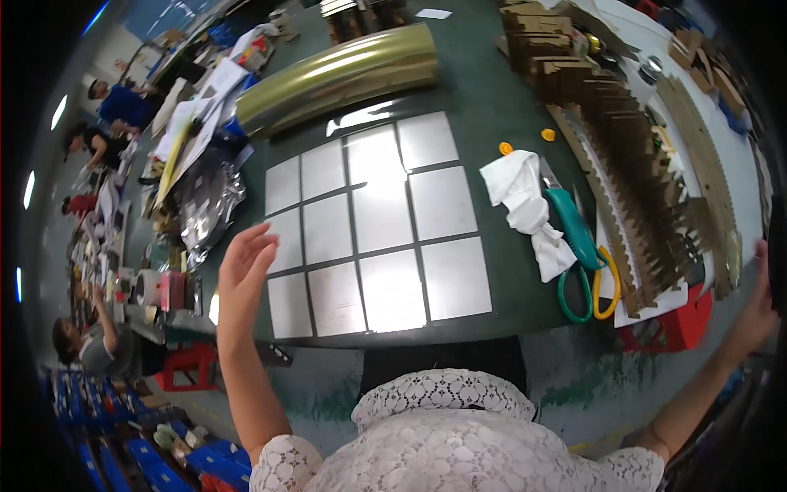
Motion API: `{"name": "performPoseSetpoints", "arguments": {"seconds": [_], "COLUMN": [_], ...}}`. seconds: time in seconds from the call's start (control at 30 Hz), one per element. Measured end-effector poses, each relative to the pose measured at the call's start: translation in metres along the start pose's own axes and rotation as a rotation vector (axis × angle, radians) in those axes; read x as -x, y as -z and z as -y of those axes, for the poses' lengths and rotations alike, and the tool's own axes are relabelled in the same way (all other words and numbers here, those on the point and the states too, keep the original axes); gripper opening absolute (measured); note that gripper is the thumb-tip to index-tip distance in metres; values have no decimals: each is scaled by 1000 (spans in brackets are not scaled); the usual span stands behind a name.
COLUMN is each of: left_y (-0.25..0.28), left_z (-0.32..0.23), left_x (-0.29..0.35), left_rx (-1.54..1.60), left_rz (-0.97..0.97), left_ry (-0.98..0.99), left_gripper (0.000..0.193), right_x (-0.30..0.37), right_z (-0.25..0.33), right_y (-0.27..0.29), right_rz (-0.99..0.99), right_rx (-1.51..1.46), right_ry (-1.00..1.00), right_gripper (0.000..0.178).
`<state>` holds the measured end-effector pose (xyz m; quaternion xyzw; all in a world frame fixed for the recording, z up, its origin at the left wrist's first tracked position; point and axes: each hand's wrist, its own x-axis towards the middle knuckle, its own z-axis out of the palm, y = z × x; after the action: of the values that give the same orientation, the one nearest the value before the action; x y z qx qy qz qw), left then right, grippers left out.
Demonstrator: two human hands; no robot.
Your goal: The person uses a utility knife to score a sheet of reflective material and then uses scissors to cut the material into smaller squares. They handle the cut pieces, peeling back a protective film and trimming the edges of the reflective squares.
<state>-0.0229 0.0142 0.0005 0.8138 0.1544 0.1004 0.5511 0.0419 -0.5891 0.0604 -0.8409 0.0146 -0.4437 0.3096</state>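
Note:
My left hand (246, 261) is raised at the left side of a grid of flat silvery square plates (379, 217) on the dark green table. Its fingers are loosely bent and apart, with nothing in them, and they overlap the plates' left edge in view; whether they touch is unclear. My right hand (762, 291) reaches far out to the right, beside a dark shape at the picture's rim. Its fingers are blurred and partly lost in the dark edge. Right of the plates lie a crumpled white cloth (525, 209) and scissors (592, 283) with green and yellow handles.
A large gold-toned film roll (344, 78) lies behind the plates. Notched brown cardboard strips (631, 189) line the right side. Papers and crinkled silver film (211, 201) crowd the left. Red stools (184, 366) stand below the table edge. Other people (111, 340) sit at the far left.

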Motion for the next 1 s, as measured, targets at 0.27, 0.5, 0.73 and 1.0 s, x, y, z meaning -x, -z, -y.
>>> {"name": "performPoseSetpoints", "arguments": {"seconds": [0.27, 0.5, 0.73, 1.0], "left_y": [67, 84, 80, 61], "left_z": [55, 58, 43, 48], "left_x": [31, 35, 28, 3], "left_rx": [55, 411, 304, 74], "left_rz": [-147, 16, 48, 103], "left_ry": [284, 403, 493, 495], "left_gripper": [39, 45, 47, 42], "right_x": [88, 110, 103, 108], "right_z": [129, 102, 138, 175], "right_y": [-123, -168, -157, -150], "right_rz": [758, 873, 743, 836], "right_rx": [100, 521, 364, -277], "right_ry": [387, 327, 172, 16], "right_gripper": [41, 54, 53, 52]}}
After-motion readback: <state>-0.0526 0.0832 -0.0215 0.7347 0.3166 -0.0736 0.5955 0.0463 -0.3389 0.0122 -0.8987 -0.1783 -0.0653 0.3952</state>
